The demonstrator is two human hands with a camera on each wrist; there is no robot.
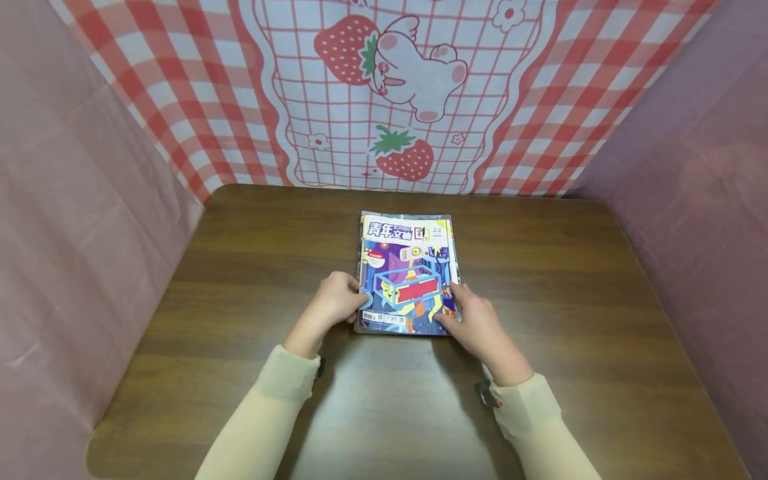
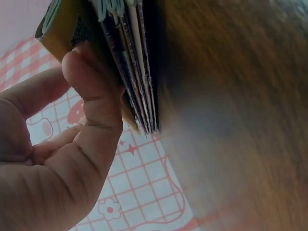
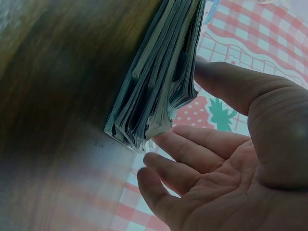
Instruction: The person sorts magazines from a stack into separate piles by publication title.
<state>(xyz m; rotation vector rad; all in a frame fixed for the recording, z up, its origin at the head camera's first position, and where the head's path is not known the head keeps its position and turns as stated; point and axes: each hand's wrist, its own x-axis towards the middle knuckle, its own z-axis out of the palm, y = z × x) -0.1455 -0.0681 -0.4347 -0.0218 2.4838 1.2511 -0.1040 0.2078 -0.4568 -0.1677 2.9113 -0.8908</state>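
A magazine [image 1: 414,263] with a colourful purple and blue cover lies on top of a stack of magazines [image 3: 154,72] on the table. At its left edge, my left hand [image 1: 333,300] holds the magazine, thumb by the cover. In the left wrist view the top magazine's edge stands slightly apart from the layered stack below. My right hand [image 1: 480,327] grips the lower right edge, its thumb on the cover and its fingers along the side. Bent page edges show there in the right wrist view. Some fingertips are hidden behind the magazines.
The brown wooden table [image 1: 240,267] has rounded corners. Behind it hangs a red-and-white checked cloth [image 1: 180,80] with strawberries. Pink curtains [image 1: 72,233] enclose the left and right sides. Dark wrist-worn devices [image 1: 487,395] sit at the cuffs.
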